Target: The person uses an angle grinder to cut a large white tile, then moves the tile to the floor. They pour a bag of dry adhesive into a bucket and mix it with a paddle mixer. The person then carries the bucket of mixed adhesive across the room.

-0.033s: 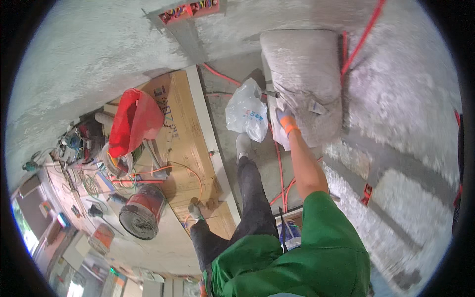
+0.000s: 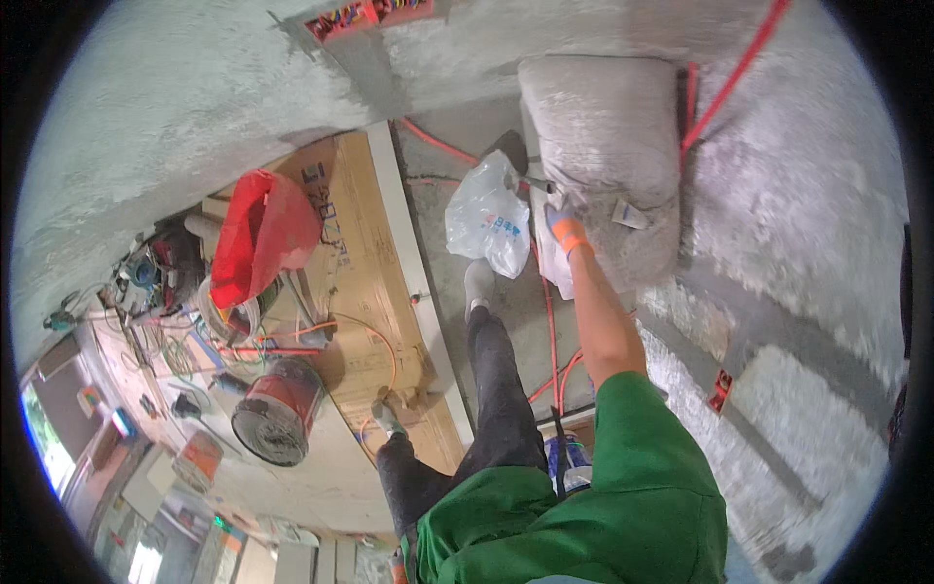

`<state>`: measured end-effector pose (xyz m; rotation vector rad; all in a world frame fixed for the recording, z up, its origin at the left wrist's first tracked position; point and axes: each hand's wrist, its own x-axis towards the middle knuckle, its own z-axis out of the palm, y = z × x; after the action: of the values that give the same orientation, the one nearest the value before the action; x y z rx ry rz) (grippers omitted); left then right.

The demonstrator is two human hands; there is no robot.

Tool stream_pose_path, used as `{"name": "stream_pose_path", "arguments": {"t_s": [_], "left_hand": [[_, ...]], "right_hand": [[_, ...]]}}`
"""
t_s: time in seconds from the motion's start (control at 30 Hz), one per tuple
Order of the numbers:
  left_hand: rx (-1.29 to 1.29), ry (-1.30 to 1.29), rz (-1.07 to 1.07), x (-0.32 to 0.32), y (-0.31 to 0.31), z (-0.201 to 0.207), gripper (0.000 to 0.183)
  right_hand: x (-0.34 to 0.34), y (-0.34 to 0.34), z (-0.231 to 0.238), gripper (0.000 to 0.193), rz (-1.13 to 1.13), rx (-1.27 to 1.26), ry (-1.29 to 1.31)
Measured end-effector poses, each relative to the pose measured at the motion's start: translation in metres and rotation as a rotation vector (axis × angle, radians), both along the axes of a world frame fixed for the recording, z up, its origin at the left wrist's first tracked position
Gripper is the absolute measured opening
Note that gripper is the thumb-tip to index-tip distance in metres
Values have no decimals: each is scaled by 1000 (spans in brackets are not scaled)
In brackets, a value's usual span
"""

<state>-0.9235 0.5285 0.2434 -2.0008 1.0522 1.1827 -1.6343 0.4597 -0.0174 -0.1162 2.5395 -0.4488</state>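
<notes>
Right grip (image 2: 566,230) at the crumpled side of a pale, bulging sack (image 2: 608,122)

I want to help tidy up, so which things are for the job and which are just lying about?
Seem part of the job:
- the gloved right hand
- the pale sack, whose edge the hand is at

Seem to be just lying about:
- the dirty red bucket
- the cardboard
- the plastic bag beside the sack, though I can't be sure
</notes>
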Motion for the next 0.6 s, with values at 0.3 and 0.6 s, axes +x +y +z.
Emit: {"name": "stream_pose_path", "arguments": {"t_s": [0.3,0.6], "left_hand": [[-20,-82,141,-128,46,19,23],[-51,-98,294,-155,107,18,23]], "right_hand": [[-14,-37,-113,55,-61,126,130],[19,-87,-98,23,-650,-384,-642]]}}
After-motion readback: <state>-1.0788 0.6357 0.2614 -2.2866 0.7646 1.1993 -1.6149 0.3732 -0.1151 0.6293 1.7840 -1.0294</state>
